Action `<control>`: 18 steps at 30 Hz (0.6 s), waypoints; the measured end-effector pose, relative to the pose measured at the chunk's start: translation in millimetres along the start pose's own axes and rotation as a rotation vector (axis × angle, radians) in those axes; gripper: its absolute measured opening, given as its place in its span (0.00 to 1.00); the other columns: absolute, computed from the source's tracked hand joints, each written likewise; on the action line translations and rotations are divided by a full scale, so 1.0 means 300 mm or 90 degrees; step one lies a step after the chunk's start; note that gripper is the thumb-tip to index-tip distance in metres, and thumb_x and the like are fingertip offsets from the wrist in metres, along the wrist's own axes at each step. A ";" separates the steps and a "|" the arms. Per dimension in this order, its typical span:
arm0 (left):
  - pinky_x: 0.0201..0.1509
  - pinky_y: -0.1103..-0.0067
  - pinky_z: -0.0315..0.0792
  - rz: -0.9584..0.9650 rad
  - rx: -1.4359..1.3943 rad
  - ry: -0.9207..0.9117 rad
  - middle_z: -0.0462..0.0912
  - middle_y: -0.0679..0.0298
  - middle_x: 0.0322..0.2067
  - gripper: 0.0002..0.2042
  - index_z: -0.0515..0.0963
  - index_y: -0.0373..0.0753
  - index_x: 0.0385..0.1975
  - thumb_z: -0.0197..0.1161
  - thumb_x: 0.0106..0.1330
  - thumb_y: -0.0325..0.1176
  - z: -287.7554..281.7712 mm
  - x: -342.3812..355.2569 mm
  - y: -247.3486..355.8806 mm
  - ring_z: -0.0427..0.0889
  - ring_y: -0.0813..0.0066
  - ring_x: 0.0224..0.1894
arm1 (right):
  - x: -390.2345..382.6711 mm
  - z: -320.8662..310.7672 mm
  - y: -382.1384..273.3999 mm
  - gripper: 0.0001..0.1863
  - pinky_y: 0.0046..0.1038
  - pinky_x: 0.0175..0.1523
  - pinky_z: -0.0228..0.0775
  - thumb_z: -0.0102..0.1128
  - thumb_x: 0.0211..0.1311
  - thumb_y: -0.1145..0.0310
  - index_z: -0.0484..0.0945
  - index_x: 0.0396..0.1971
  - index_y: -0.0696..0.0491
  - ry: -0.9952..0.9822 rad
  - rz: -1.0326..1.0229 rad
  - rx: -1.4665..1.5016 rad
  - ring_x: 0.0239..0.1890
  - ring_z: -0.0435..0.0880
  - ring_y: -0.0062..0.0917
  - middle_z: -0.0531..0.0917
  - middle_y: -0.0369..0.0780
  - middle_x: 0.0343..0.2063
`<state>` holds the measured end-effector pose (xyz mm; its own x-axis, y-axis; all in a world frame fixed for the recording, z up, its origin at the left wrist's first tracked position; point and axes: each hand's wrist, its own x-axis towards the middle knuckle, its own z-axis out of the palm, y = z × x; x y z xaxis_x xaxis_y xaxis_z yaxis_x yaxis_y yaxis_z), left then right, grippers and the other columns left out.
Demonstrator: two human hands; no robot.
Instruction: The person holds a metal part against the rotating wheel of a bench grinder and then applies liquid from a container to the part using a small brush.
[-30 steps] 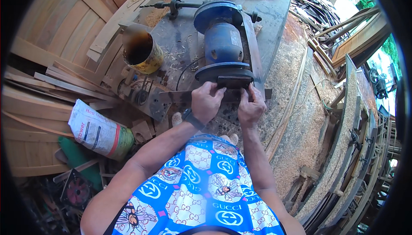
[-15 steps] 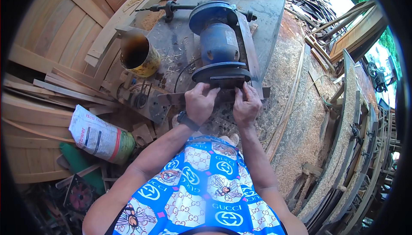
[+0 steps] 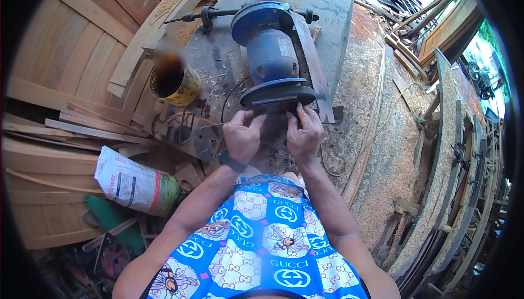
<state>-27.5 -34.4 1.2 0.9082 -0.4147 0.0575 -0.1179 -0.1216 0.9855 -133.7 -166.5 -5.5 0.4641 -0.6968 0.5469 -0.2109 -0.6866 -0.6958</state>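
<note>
The left hand (image 3: 244, 138) and the right hand (image 3: 305, 135) work close together, each grip narrow, with thumb and fingertips pinching an opposite end of a dark flat piece (image 3: 275, 105). The piece lies crosswise between the two grips, its long upper edge toward the near wheel (image 3: 256, 99) of a blue grinder (image 3: 271, 56). It sits right at the face of that wheel; whether the two touch, I cannot tell. A dark wristband (image 3: 232, 161) is just behind the left grip.

Straight beyond the grips, the motor body runs away to the far wheel (image 3: 255, 23), all on a grey surface (image 3: 330, 21). A long flat strip (image 3: 312, 64) stretches along the grinder, beyond the right grip and slightly to its right. The end of a dark bar (image 3: 338, 112) shows just right of the right grip.

Beyond the left grip and to its left stands a yellow, stained can (image 3: 188, 91), with a twisted drill bit (image 3: 177, 19) farther off behind it. Left of the left grip and nearer the body leans a white and green sack (image 3: 139, 184). Sawdust (image 3: 376, 190) covers the ground to the right of the right grip.
</note>
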 end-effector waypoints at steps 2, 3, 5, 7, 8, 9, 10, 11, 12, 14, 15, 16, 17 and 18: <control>0.33 0.81 0.83 0.009 0.004 0.010 0.91 0.63 0.32 0.07 0.86 0.29 0.40 0.75 0.70 0.26 -0.003 0.002 0.008 0.87 0.84 0.31 | -0.002 0.003 0.000 0.17 0.45 0.55 0.81 0.72 0.63 0.74 0.88 0.51 0.65 -0.002 -0.021 -0.025 0.48 0.89 0.50 0.89 0.55 0.43; 0.33 0.81 0.83 0.008 0.006 0.005 0.91 0.63 0.32 0.07 0.86 0.29 0.40 0.75 0.70 0.26 -0.005 0.002 0.013 0.87 0.84 0.31 | -0.003 0.003 -0.003 0.17 0.45 0.55 0.81 0.72 0.63 0.74 0.88 0.51 0.65 0.000 -0.017 -0.026 0.48 0.89 0.50 0.89 0.55 0.43; 0.33 0.82 0.82 0.012 0.010 0.010 0.91 0.63 0.32 0.06 0.86 0.28 0.40 0.74 0.70 0.25 -0.012 0.000 0.027 0.87 0.83 0.30 | -0.001 0.004 -0.011 0.18 0.45 0.54 0.81 0.73 0.62 0.74 0.87 0.51 0.64 -0.001 -0.035 -0.032 0.47 0.89 0.50 0.89 0.54 0.43; 0.33 0.82 0.82 0.011 0.018 0.012 0.91 0.63 0.31 0.06 0.86 0.28 0.40 0.74 0.71 0.25 -0.017 0.000 0.024 0.87 0.83 0.30 | 0.000 0.005 -0.016 0.18 0.45 0.53 0.81 0.73 0.62 0.74 0.87 0.51 0.64 0.002 -0.043 -0.033 0.46 0.88 0.50 0.88 0.54 0.43; 0.33 0.82 0.82 0.009 0.025 0.016 0.91 0.63 0.31 0.06 0.86 0.28 0.40 0.74 0.71 0.25 -0.021 -0.001 0.021 0.87 0.83 0.30 | 0.001 0.007 -0.020 0.18 0.45 0.52 0.81 0.73 0.62 0.74 0.87 0.51 0.64 0.003 -0.052 -0.033 0.46 0.88 0.49 0.88 0.53 0.43; 0.33 0.82 0.82 0.009 0.027 0.013 0.91 0.63 0.31 0.06 0.86 0.28 0.40 0.74 0.71 0.25 -0.025 0.000 0.019 0.87 0.83 0.30 | 0.001 0.009 -0.024 0.18 0.45 0.52 0.81 0.73 0.62 0.74 0.87 0.51 0.64 0.005 -0.049 -0.034 0.46 0.88 0.49 0.88 0.53 0.43; 0.33 0.83 0.82 0.002 0.026 0.014 0.91 0.63 0.31 0.06 0.86 0.28 0.40 0.74 0.71 0.25 -0.028 0.000 0.016 0.88 0.82 0.30 | 0.001 0.011 -0.029 0.18 0.45 0.51 0.80 0.73 0.62 0.73 0.87 0.51 0.64 0.009 -0.059 -0.043 0.45 0.88 0.49 0.88 0.53 0.43; 0.33 0.83 0.82 -0.004 0.025 0.014 0.90 0.63 0.32 0.07 0.86 0.28 0.41 0.73 0.71 0.25 -0.030 0.000 0.014 0.88 0.82 0.30 | 0.001 0.012 -0.033 0.18 0.45 0.50 0.80 0.74 0.62 0.73 0.87 0.51 0.64 0.012 -0.068 -0.052 0.45 0.87 0.49 0.87 0.53 0.43; 0.33 0.83 0.82 -0.005 0.026 0.009 0.90 0.63 0.32 0.07 0.86 0.28 0.41 0.73 0.71 0.25 -0.030 -0.001 0.014 0.88 0.82 0.30 | 0.001 0.012 -0.034 0.18 0.45 0.50 0.80 0.74 0.62 0.73 0.87 0.51 0.64 0.014 -0.064 -0.055 0.45 0.87 0.49 0.87 0.53 0.43; 0.33 0.83 0.82 -0.042 -0.012 0.009 0.90 0.62 0.32 0.07 0.85 0.28 0.42 0.73 0.72 0.26 -0.033 -0.002 0.022 0.88 0.81 0.30 | 0.000 0.015 -0.039 0.18 0.44 0.50 0.80 0.74 0.62 0.73 0.87 0.51 0.64 0.012 -0.077 -0.069 0.44 0.87 0.48 0.87 0.52 0.44; 0.33 0.83 0.82 -0.043 -0.010 0.004 0.90 0.62 0.32 0.07 0.85 0.28 0.42 0.73 0.72 0.26 -0.036 -0.002 0.017 0.88 0.81 0.30 | -0.002 0.016 -0.041 0.18 0.44 0.50 0.80 0.74 0.62 0.73 0.87 0.51 0.64 0.014 -0.073 -0.071 0.44 0.87 0.48 0.87 0.52 0.44; 0.33 0.83 0.82 -0.047 -0.004 0.006 0.90 0.62 0.32 0.07 0.85 0.28 0.42 0.73 0.72 0.26 -0.039 -0.002 0.013 0.88 0.81 0.30 | -0.002 0.017 -0.044 0.18 0.44 0.50 0.81 0.73 0.62 0.73 0.87 0.51 0.64 0.010 -0.073 -0.071 0.44 0.87 0.48 0.87 0.52 0.44; 0.33 0.83 0.82 -0.051 0.003 0.007 0.90 0.62 0.32 0.07 0.85 0.28 0.42 0.73 0.72 0.26 -0.042 -0.002 0.010 0.88 0.80 0.30 | -0.002 0.018 -0.047 0.18 0.44 0.49 0.81 0.73 0.62 0.73 0.87 0.51 0.64 0.006 -0.073 -0.071 0.44 0.87 0.48 0.87 0.52 0.43; 0.33 0.83 0.82 -0.051 0.004 0.003 0.90 0.62 0.32 0.07 0.85 0.28 0.42 0.73 0.72 0.26 -0.045 -0.003 0.008 0.88 0.80 0.30 | -0.002 0.019 -0.051 0.18 0.44 0.49 0.81 0.73 0.62 0.73 0.87 0.51 0.64 0.008 -0.070 -0.072 0.44 0.87 0.48 0.87 0.52 0.43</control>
<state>-23.1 -22.2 5.8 0.9167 -0.3991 -0.0210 -0.0472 -0.1605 0.9859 -125.8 -154.4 2.2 0.4794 -0.6184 0.6227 -0.2556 -0.7772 -0.5750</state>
